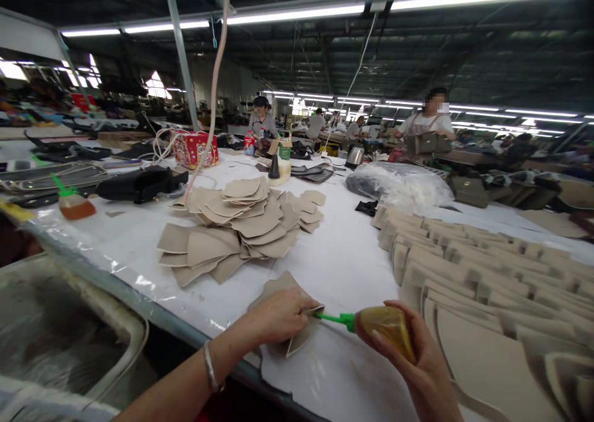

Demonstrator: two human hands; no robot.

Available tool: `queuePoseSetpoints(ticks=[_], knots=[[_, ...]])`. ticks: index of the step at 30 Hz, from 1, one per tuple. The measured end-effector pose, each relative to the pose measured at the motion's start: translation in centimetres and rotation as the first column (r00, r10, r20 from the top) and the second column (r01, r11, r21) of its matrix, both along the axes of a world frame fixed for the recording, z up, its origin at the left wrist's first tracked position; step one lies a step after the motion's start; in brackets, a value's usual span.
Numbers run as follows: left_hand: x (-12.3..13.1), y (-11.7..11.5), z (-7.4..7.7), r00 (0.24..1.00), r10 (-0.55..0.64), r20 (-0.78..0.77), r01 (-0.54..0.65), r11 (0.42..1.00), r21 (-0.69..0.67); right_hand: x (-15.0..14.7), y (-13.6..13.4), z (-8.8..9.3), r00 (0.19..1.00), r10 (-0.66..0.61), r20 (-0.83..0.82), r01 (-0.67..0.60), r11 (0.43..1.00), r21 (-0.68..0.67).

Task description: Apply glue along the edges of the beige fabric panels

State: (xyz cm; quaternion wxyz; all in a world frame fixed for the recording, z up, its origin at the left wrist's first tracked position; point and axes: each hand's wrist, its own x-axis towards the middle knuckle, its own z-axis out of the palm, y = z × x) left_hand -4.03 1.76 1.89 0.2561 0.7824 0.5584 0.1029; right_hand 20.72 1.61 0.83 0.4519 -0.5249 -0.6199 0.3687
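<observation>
My left hand (278,315) presses down on a tan cut piece (284,286) lying on the white table (343,261) near its front edge, fingers pinching the piece's folded edge. My right hand (417,360) is wrapped round a squeeze bottle of amber glue (387,326). Its green nozzle (331,318) points left and touches the piece at my left fingertips. A loose heap of the same tan pieces (241,224) lies beyond, at mid table.
Rows of overlapped tan pieces (487,273) cover the table's right side. A second glue bottle (74,204), a black tool (139,184), a red box (195,148) and a plastic bag (399,187) lie further back. Several people sit at benches behind. A bin (60,329) stands lower left.
</observation>
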Motion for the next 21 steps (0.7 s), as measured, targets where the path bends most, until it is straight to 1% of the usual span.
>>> queuePoseSetpoints(ticks=[3,8,13,15,17,21], knots=[[0.2,0.0,0.0,1.000,0.004,0.009,-0.004,1.000,-0.008,0.6,-0.2,-0.3,0.999,-0.026,0.020,0.026,1.000,0.006],[0.5,-0.2,0.2,1.000,0.018,0.006,-0.018,1.000,-0.007,1.5,0.0,-0.6,0.996,-0.034,0.078,0.027,0.995,0.099],[0.8,-0.3,-0.1,1.000,0.031,0.001,-0.031,0.999,-0.009,1.8,0.7,-1.1,0.973,0.040,0.228,-0.096,0.965,0.243],[0.8,-0.4,-0.2,0.999,0.041,0.005,-0.041,0.999,-0.006,1.6,0.6,-1.0,0.963,0.030,0.269,-0.105,0.957,0.271],[0.9,-0.5,-0.4,0.999,0.052,0.012,-0.052,0.999,0.003,1.2,0.2,-0.7,0.961,0.008,0.276,-0.083,0.962,0.261],[0.9,-0.7,-0.6,0.997,0.072,0.025,-0.073,0.997,0.012,0.4,-0.5,0.3,0.983,0.002,0.181,-0.026,0.991,0.131]])
